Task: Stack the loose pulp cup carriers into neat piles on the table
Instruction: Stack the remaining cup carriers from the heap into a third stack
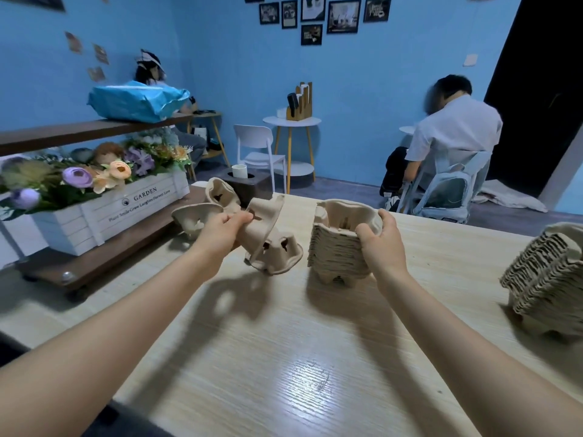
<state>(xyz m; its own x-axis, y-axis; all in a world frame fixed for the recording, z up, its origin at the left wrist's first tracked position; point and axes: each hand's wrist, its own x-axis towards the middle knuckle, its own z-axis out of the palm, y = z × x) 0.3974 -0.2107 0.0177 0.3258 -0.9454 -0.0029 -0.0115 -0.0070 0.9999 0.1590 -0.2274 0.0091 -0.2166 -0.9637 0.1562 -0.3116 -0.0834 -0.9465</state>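
Observation:
My left hand (pixel 222 231) grips a loose brown pulp cup carrier (pixel 271 238), holding it tilted above the wooden table (pixel 284 357). Behind my left hand lie two more loose carriers (pixel 195 216), one of them upturned (pixel 220 192). My right hand (pixel 380 238) grips the near right corner of a neat pile of carriers (pixel 337 244) standing mid-table, thumb over its top rim. A second, taller pile (pixel 545 279) stands at the table's right edge.
A white "GARDEN" flower box (pixel 104 209) on a wheeled wooden shelf sits left of the table. A dark holder with a white cup (pixel 244 181) stands behind the carriers. Beyond are a white chair (pixel 258 149), a round side table (pixel 291 121) and a seated person (pixel 451 137).

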